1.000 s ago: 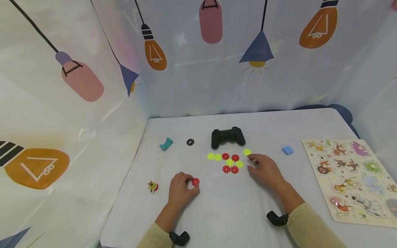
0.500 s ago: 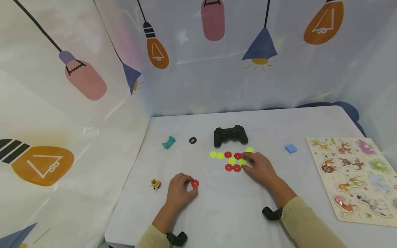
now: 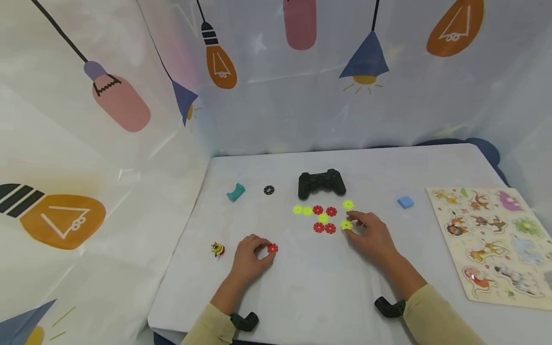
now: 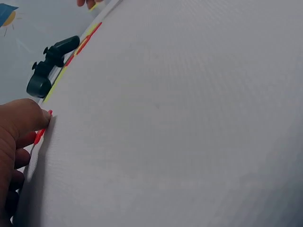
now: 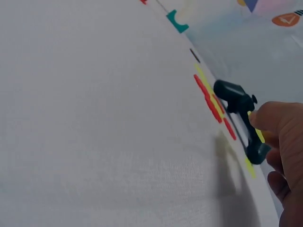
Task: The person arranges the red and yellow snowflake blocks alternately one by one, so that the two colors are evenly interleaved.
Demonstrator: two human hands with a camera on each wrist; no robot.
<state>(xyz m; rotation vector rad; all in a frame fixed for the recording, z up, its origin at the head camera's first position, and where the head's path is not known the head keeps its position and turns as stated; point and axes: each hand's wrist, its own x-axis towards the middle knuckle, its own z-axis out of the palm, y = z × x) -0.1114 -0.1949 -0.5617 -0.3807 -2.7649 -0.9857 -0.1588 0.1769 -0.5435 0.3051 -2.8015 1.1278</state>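
In the head view my left hand (image 3: 250, 261) pinches a red notched plastic disc (image 3: 272, 248) between thumb and fingertips, low over the white table. The red disc's edge (image 4: 39, 137) also shows in the left wrist view. My right hand (image 3: 372, 237) pinches a yellow notched disc (image 3: 346, 224), just right of the group of discs. Between thumb and fingers in the right wrist view, a strip of this yellow disc (image 5: 260, 135) is visible. Several flat discs lie left of that hand, among them a red disc (image 3: 330, 228) and a yellow disc (image 3: 323, 218). Another yellow disc (image 3: 348, 204) lies above its fingertips.
Behind the discs sits a black game controller (image 3: 321, 183). A black-and-white round chip (image 3: 269, 190), a teal curved block (image 3: 235, 192) and a small figurine (image 3: 218, 249) lie to the left. To the right are a blue block (image 3: 405, 202) and an animal puzzle board (image 3: 487, 239).
My right hand moved left from beside the upper yellow disc to the group's right edge, then back right, pinching a yellow disc taken from there. My left hand keeps its red disc, nearly still.
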